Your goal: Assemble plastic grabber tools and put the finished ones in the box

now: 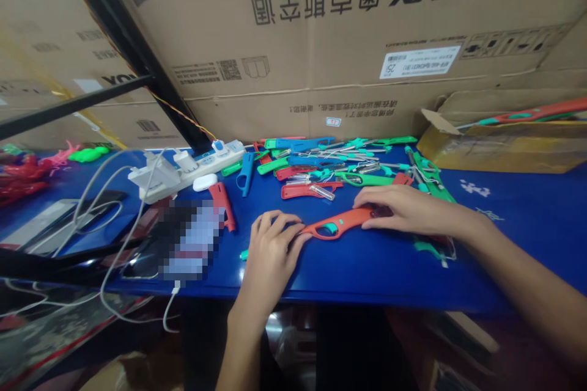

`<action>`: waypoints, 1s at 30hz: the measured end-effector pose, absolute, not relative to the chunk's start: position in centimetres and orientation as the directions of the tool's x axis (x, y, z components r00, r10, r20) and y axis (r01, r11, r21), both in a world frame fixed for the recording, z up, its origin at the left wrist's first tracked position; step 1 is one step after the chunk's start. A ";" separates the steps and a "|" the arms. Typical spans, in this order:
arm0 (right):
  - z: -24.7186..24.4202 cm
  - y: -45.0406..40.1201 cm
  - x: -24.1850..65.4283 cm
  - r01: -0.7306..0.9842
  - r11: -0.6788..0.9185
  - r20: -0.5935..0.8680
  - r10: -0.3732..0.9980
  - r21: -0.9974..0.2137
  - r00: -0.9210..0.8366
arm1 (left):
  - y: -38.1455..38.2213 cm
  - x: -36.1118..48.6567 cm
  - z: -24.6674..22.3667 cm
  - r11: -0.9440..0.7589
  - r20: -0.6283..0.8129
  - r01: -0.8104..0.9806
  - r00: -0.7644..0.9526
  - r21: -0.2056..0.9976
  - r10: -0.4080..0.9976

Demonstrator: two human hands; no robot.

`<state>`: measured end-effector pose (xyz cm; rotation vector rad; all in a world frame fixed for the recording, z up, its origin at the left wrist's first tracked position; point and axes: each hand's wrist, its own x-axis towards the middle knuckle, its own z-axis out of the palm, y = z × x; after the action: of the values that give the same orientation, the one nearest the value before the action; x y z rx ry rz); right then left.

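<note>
An orange long-necked lighter (342,224) with a teal trigger lies sideways over the blue table, between my two hands. My left hand (273,244) is closed on its front end, thumb and fingers pinching near the neck. Most of the neck is hidden under that hand. A small teal tip (244,254) shows just left of it. My right hand (398,208) grips the rear end of the handle, fingers on top and thumb below. Behind them lies a pile of loose lighter parts (316,162) in red, blue and green, with metal tubes among them.
A white power strip (206,162) with plugs and cables sits at the back left, near a red handle piece (223,204) and a blurred-out phone (192,241). At the right stands an open carton (499,149) with lighters. A large cardboard box (293,73) walls the back.
</note>
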<state>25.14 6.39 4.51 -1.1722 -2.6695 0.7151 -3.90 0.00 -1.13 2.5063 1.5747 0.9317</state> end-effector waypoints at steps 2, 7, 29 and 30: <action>4.5 6.4 25.1 0.658 0.582 -0.059 0.726 -0.478 -0.686 | 0.0 -3.9 -1.2 -0.477 0.465 0.811 0.296 0.340 0.834; 4.5 6.3 25.0 0.655 0.584 -0.053 0.726 -0.480 -0.686 | 0.1 -4.0 -1.3 -0.461 0.450 0.816 0.286 0.349 0.846; 3.6 6.1 24.6 0.631 0.662 0.049 0.704 -0.404 -0.708 | 0.5 -4.1 -1.5 -0.428 0.439 0.838 0.261 0.339 0.860; 3.5 6.1 24.5 0.636 0.671 0.056 0.703 -0.381 -0.709 | 0.4 -4.1 -1.5 -0.426 0.444 0.843 0.260 0.329 0.857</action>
<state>24.55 6.06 3.55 -1.0897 -2.6867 0.5004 -4.08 0.43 -1.46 2.4736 1.6697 0.8982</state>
